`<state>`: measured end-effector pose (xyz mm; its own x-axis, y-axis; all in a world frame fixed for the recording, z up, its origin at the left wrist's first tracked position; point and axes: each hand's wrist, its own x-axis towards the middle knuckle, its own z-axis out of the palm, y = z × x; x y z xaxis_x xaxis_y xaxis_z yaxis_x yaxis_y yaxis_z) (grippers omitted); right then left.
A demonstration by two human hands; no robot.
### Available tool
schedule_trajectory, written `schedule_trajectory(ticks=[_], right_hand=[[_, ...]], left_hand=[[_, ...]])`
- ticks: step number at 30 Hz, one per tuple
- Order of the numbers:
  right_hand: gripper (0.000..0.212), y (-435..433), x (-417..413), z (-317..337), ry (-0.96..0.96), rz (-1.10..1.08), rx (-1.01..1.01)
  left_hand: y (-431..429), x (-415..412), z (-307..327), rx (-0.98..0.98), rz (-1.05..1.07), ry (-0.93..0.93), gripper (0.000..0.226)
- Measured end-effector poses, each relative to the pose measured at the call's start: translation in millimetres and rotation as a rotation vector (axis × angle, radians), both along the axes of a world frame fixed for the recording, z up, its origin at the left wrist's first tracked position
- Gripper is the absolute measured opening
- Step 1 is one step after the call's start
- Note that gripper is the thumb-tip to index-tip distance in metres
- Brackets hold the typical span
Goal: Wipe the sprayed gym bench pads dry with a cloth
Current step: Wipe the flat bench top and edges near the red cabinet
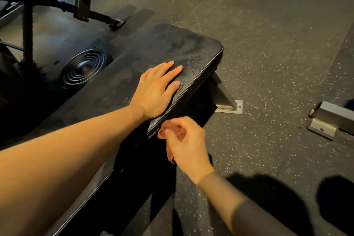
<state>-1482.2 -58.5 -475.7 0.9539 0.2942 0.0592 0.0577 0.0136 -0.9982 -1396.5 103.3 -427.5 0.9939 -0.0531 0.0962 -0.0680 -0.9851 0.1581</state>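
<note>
Bench pad (172, 48), black and mottled with dull patches, runs diagonally above the speckled floor (277, 53). The left hand (157, 90) lies flat on it near its right edge, fingers straight. The right hand (186, 140) hangs just beside that edge, fingers curled round a small reddish cloth (170, 154), which is off the pad top.

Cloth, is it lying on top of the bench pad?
No, the right hand holds the cloth beside the bench pad, off its top.
</note>
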Motion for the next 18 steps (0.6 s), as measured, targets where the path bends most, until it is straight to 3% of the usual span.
schedule_trajectory(ticks=[2,4,8,10,14,16,18], right_hand=[[0.014,2.0,-12.8,5.9,-0.018,0.016,-0.067],[0.009,0.4,10.0,11.5,0.088,-0.115,-0.016],[0.011,-3.4,64.3,22.0,0.139,-0.323,-0.151],[0.013,8.5,37.8,21.5,0.141,-0.283,-0.102],[0.011,21.4,-48.0,10.9,-0.008,0.021,-0.106],[0.012,19.4,-34.2,13.5,-0.038,-0.017,-0.141],[0.016,14.8,-1.6,15.7,0.075,-0.154,-0.092]], left_hand=[[-2.8,-0.7,5.5,-0.008,-0.003,0.063,0.063],[-4.2,-6.5,13.1,-0.056,0.009,0.122,0.064],[23.9,-79.5,23.9,-0.096,0.121,0.021,0.054],[42.7,-127.4,22.5,-0.079,0.156,-0.006,0.058],[55.1,-170.0,7.0,-0.01,0.183,0.057,0.063],[53.6,-169.3,2.6,0.006,0.194,0.021,0.06],[50.6,-170.8,2.4,0.003,0.194,-0.003,0.058]])
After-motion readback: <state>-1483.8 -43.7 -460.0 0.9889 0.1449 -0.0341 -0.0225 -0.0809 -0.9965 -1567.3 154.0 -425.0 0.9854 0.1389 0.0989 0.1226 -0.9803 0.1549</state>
